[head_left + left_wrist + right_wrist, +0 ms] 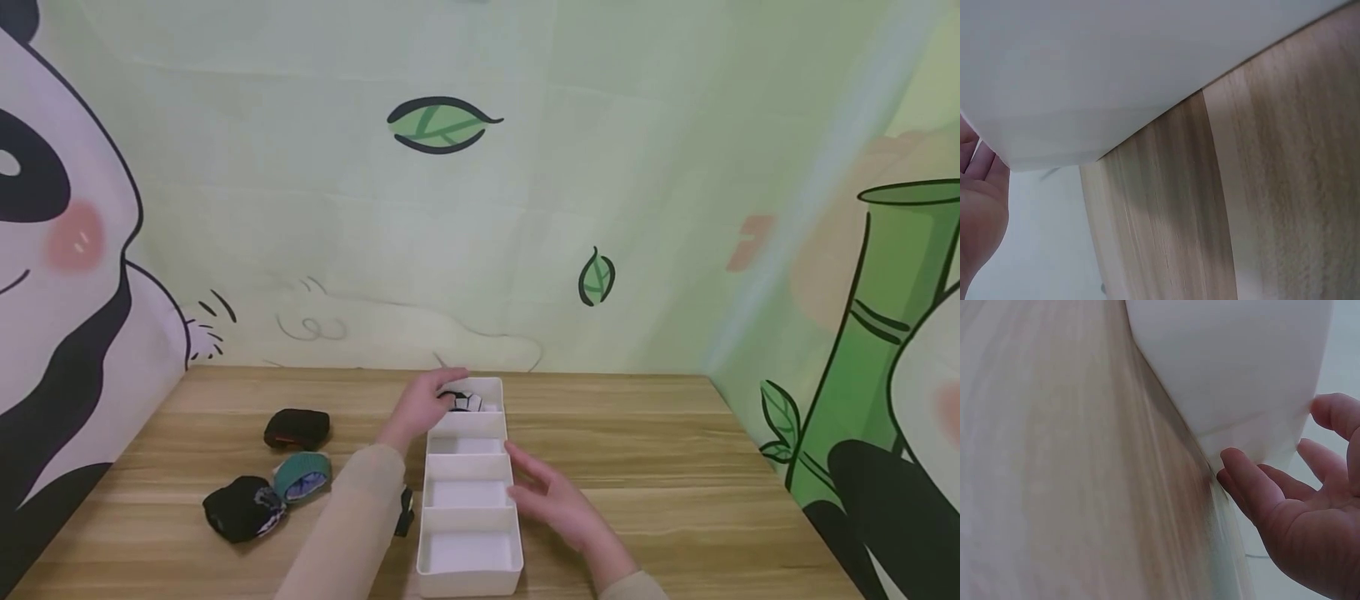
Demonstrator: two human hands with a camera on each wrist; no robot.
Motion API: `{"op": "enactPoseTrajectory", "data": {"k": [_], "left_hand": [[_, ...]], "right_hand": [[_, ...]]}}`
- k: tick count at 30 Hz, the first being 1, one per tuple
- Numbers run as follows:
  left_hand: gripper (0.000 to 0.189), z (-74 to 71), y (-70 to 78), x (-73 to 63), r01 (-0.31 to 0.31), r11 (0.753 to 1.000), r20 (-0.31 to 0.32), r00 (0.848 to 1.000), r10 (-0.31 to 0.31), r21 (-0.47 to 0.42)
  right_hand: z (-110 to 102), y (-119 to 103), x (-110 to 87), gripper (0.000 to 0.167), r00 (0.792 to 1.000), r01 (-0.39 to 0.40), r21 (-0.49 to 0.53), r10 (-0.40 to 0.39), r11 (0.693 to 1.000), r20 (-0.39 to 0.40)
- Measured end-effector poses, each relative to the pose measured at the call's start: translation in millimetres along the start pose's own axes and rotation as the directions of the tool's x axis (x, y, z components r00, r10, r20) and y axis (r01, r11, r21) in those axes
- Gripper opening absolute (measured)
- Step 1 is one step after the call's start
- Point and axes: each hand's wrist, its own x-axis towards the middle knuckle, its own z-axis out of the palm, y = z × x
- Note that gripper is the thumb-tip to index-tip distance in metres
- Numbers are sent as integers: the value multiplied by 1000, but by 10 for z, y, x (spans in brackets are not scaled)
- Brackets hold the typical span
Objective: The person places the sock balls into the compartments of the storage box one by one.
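Note:
A long white divided box (470, 540) stands on the table, its compartments in a row away from me. In its far compartment lies a black-and-white patterned cloth bundle (468, 402), like rolled socks. My left hand (422, 406) reaches over that compartment's left edge, fingers extended and right at the bundle, which it partly hides. In the left wrist view, part of the left hand (982, 206) shows beside the white wall. My right hand (558, 507) is along the box's right side, its spread fingertips touching the wall, as the right wrist view of these fingers (1247, 481) shows.
On the wooden table (622, 442) to the left lie a black bundle (297, 428), a teal bundle (302, 477) and a black patterned bundle (242, 509). Another dark item (405, 510) shows between my left sleeve and the box. A printed backdrop (525, 208) hangs behind the table.

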Motion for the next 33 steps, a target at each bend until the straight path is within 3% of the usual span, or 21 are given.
{"op": "enactPoseTrajectory", "data": {"k": [10, 18, 27, 33], "left_hand": [[38, -7, -63, -28, -37, 994, -54, 998, 32, -106], [33, -27, -82, -79, -19, 983, -106, 994, 0, -185], [36, -81, -51, -150, -44, 983, -160, 987, 15, -181], [39, -143, 3, -220, 3, 986, -127, 992, -24, -166]], "right_hand": [[3, 0, -5, 66, 1000, 3, 2, -3, 1000, -1], [12, -28, -9, 66, 1000, 5, 16, -5, 1000, -2], [1, -10, -14, 66, 1000, -4, -5, 4, 1000, -7], [4, -5, -9, 66, 1000, -8, -10, 8, 1000, -9]]}}
